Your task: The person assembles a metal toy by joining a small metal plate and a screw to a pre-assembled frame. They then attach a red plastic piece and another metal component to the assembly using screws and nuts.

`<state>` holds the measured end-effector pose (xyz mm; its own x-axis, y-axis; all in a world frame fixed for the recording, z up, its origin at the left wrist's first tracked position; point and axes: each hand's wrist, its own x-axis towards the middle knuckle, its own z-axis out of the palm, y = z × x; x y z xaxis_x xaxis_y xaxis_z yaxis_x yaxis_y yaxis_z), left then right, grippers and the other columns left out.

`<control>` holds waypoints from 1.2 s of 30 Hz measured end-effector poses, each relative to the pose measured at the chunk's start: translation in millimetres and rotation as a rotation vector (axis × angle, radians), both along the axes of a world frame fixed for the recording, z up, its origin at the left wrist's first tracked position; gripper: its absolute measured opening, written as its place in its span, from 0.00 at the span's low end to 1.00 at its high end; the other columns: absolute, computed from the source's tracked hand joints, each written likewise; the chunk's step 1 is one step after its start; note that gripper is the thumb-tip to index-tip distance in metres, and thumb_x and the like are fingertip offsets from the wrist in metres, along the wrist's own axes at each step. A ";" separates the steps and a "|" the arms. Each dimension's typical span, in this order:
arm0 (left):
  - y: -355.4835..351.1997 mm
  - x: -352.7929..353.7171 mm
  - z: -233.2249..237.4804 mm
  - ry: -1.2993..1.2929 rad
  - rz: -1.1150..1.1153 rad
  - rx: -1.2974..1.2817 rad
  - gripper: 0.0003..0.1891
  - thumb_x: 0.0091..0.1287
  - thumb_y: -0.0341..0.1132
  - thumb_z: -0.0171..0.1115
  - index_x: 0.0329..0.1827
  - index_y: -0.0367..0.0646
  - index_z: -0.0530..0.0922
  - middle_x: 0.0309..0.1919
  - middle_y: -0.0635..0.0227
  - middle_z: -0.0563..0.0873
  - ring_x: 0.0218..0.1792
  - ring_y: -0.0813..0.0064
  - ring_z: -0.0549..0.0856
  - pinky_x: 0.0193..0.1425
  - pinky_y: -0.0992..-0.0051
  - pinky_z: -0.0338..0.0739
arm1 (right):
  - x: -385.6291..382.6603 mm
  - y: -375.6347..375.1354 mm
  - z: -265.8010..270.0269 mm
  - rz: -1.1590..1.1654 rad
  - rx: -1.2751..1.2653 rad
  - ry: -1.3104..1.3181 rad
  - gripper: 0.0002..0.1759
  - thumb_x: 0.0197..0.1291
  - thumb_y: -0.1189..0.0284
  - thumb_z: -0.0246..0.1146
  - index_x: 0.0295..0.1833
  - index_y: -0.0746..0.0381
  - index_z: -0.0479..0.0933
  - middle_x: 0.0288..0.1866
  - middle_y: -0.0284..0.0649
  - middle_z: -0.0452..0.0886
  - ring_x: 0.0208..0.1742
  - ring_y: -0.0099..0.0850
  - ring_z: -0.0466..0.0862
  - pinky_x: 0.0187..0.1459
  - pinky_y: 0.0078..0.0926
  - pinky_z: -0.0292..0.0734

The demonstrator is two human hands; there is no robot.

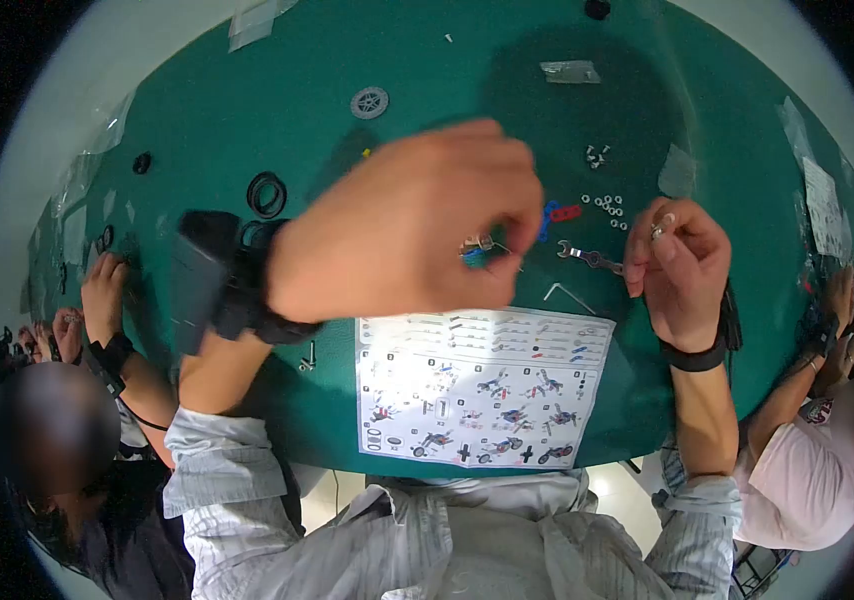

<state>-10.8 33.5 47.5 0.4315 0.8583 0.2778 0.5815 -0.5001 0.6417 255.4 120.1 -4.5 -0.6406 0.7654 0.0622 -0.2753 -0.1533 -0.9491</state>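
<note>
Along the surface's [247, 110] near edge, I see a printed sheet [482, 390]. Past its far right corner, a wrench [595, 258] lies just beside the right hand [685, 265], which pinches a small metal piece [661, 226] toward the surface's right edge. Over the middle, I have the left hand [417, 225] curled; I cannot tell whether it grips anything. Farther off lie nuts [613, 210], then screws [593, 160], and a grey wheel [370, 102] toward the far edge.

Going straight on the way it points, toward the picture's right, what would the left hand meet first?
The left hand would likely meet the blue piece first, with the red piece just beyond. Depth is unclear, though: the hand looks raised over the table and might pass above both.
</note>
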 end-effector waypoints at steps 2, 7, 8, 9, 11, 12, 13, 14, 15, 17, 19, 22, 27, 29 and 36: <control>-6.4 -11.2 6.5 -0.161 0.082 -0.052 0.07 0.49 0.24 0.68 0.30 0.41 0.80 0.29 0.67 0.84 0.33 0.68 0.82 0.36 0.70 0.74 | 1.5 2.0 -1.5 0.011 -0.125 0.052 0.06 0.67 0.74 0.63 0.41 0.66 0.76 0.31 0.40 0.78 0.27 0.27 0.80 0.22 0.23 0.75; -26.6 -21.5 6.3 -0.183 0.282 -0.331 0.05 0.52 0.25 0.68 0.31 0.39 0.80 0.30 0.67 0.84 0.30 0.76 0.80 0.32 0.74 0.72 | 0.4 0.3 -2.0 0.019 -0.109 0.037 0.06 0.67 0.73 0.63 0.41 0.66 0.75 0.31 0.39 0.78 0.27 0.27 0.80 0.22 0.22 0.73; -27.3 -25.0 0.2 -0.170 0.303 -0.338 0.05 0.53 0.25 0.68 0.31 0.39 0.81 0.30 0.68 0.84 0.29 0.78 0.79 0.32 0.75 0.72 | -0.4 -1.1 -1.5 0.027 -0.051 0.017 0.06 0.67 0.74 0.63 0.41 0.65 0.76 0.31 0.39 0.78 0.27 0.27 0.80 0.23 0.22 0.73; -27.6 -28.1 -8.5 -0.168 0.280 -0.308 0.05 0.53 0.25 0.68 0.31 0.39 0.81 0.30 0.67 0.84 0.30 0.76 0.80 0.32 0.74 0.73 | -1.4 -3.8 0.5 0.034 0.009 -0.006 0.05 0.67 0.75 0.63 0.41 0.65 0.76 0.30 0.39 0.77 0.27 0.27 0.80 0.23 0.23 0.74; -27.1 -32.7 -27.2 -0.172 0.246 -0.240 0.04 0.54 0.24 0.68 0.32 0.38 0.81 0.30 0.67 0.84 0.30 0.74 0.80 0.34 0.73 0.74 | -6.1 -20.1 6.2 0.023 0.160 -0.120 0.05 0.57 0.81 0.68 0.37 0.65 0.79 0.31 0.40 0.81 0.28 0.28 0.82 0.26 0.22 0.76; -25.4 -34.6 -31.1 -0.092 0.185 -0.179 0.05 0.53 0.24 0.68 0.33 0.37 0.81 0.30 0.65 0.84 0.31 0.68 0.81 0.36 0.71 0.75 | -8.8 -27.6 4.9 0.065 0.284 -0.142 0.06 0.55 0.82 0.70 0.36 0.65 0.79 0.31 0.41 0.82 0.28 0.29 0.83 0.27 0.23 0.77; -24.0 -35.7 -32.0 -0.104 0.190 -0.174 0.06 0.53 0.24 0.68 0.33 0.37 0.81 0.30 0.64 0.84 0.32 0.67 0.82 0.37 0.70 0.76 | -14.9 -31.2 5.5 0.104 0.409 -0.162 0.07 0.52 0.83 0.71 0.35 0.65 0.80 0.31 0.41 0.84 0.28 0.29 0.84 0.28 0.23 0.78; -23.6 -35.5 -33.2 -0.115 0.192 -0.171 0.06 0.53 0.24 0.68 0.34 0.37 0.81 0.30 0.64 0.84 0.32 0.65 0.82 0.37 0.69 0.76 | -21.1 -31.8 11.0 0.184 0.541 -0.163 0.08 0.50 0.83 0.73 0.35 0.64 0.81 0.31 0.42 0.85 0.29 0.30 0.85 0.29 0.23 0.79; -24.6 -34.9 -34.8 -0.127 0.189 -0.174 0.07 0.52 0.24 0.68 0.34 0.37 0.81 0.30 0.63 0.84 0.33 0.63 0.83 0.38 0.68 0.76 | -29.1 -34.0 19.7 0.262 0.665 -0.165 0.09 0.48 0.83 0.74 0.34 0.64 0.82 0.32 0.42 0.86 0.30 0.31 0.86 0.29 0.24 0.80; -26.3 -36.0 -34.9 -0.136 0.194 -0.213 0.07 0.53 0.24 0.67 0.35 0.36 0.81 0.30 0.63 0.84 0.33 0.63 0.84 0.38 0.68 0.77 | -39.1 -34.8 22.4 0.294 0.812 -0.169 0.10 0.46 0.81 0.76 0.35 0.64 0.83 0.31 0.41 0.86 0.30 0.33 0.87 0.30 0.25 0.81; -28.6 -36.4 -36.7 -0.159 0.197 -0.266 0.07 0.54 0.24 0.67 0.35 0.36 0.81 0.30 0.63 0.84 0.33 0.63 0.84 0.38 0.68 0.77 | -45.3 -34.7 24.4 0.296 0.898 -0.195 0.11 0.44 0.82 0.77 0.34 0.64 0.83 0.31 0.41 0.86 0.29 0.33 0.87 0.29 0.25 0.81; -29.3 -36.5 -38.1 -0.194 0.202 -0.268 0.06 0.54 0.24 0.67 0.35 0.35 0.81 0.31 0.62 0.85 0.32 0.63 0.85 0.37 0.68 0.78 | -57.6 -31.5 31.2 0.186 0.949 -0.340 0.12 0.41 0.82 0.76 0.33 0.62 0.83 0.31 0.40 0.86 0.28 0.33 0.87 0.29 0.24 0.80; -30.9 -34.5 -37.4 -0.188 0.236 -0.258 0.07 0.55 0.24 0.67 0.36 0.35 0.81 0.31 0.61 0.85 0.31 0.64 0.85 0.35 0.69 0.78 | -74.4 -24.1 15.7 0.077 0.970 -0.336 0.12 0.40 0.81 0.76 0.32 0.60 0.83 0.31 0.37 0.87 0.29 0.33 0.86 0.31 0.26 0.79; -34.3 -32.5 -38.4 -0.200 0.247 -0.269 0.07 0.55 0.24 0.67 0.36 0.36 0.81 0.31 0.61 0.85 0.31 0.65 0.85 0.34 0.69 0.77 | -75.6 -24.1 12.4 0.116 1.021 -0.320 0.12 0.40 0.80 0.76 0.32 0.59 0.82 0.32 0.35 0.86 0.29 0.33 0.85 0.31 0.27 0.77; -31.6 -31.1 -38.3 -0.277 0.249 -0.350 0.07 0.55 0.24 0.68 0.37 0.37 0.81 0.30 0.65 0.85 0.24 0.73 0.80 0.28 0.73 0.73 | -74.5 -40.5 -0.2 0.251 1.228 -0.249 0.14 0.41 0.79 0.76 0.35 0.61 0.80 0.31 0.36 0.84 0.27 0.33 0.83 0.28 0.30 0.76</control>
